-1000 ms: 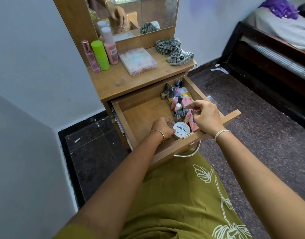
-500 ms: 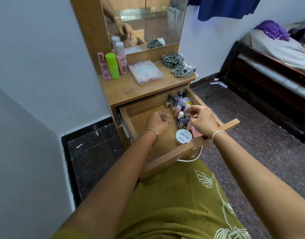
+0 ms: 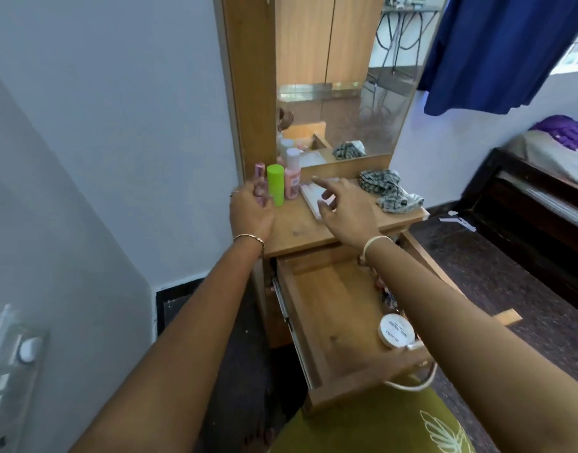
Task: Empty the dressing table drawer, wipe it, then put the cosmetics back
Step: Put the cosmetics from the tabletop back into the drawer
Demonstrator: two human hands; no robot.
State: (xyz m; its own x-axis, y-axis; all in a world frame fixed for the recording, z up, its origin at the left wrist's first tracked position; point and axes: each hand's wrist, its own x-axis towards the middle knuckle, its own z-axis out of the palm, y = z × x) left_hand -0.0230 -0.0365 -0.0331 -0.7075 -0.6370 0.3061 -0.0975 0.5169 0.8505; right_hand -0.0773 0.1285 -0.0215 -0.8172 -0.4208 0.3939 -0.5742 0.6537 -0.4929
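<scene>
Both hands are raised above the dressing-table surface [image 3: 300, 227]. The left hand [image 3: 251, 210] is at the surface's left edge, its fingers curled in front of a slim pink bottle [image 3: 259, 178]; whether it grips the bottle cannot be told. The right hand [image 3: 345, 207] is spread open, fingers extended, over a flat clear case [image 3: 313, 194] that lies on the surface. Beside the pink bottle stand a lime-green bottle [image 3: 275, 188] and a pale pink bottle with a white cap [image 3: 292, 178], both upright against the mirror [image 3: 346, 125]. A checked cloth [image 3: 390, 191] lies crumpled at the right end of the surface. Below, the drawer [image 3: 327, 322] is pulled out; its left part shows bare wood, while the cosmetics remain along its right side, largely hidden by the right forearm. A round white jar [image 3: 396, 331] lies near the drawer's front right corner, and small nail-polish bottles [image 3: 384, 289] are partly visible behind it, blurred.
</scene>
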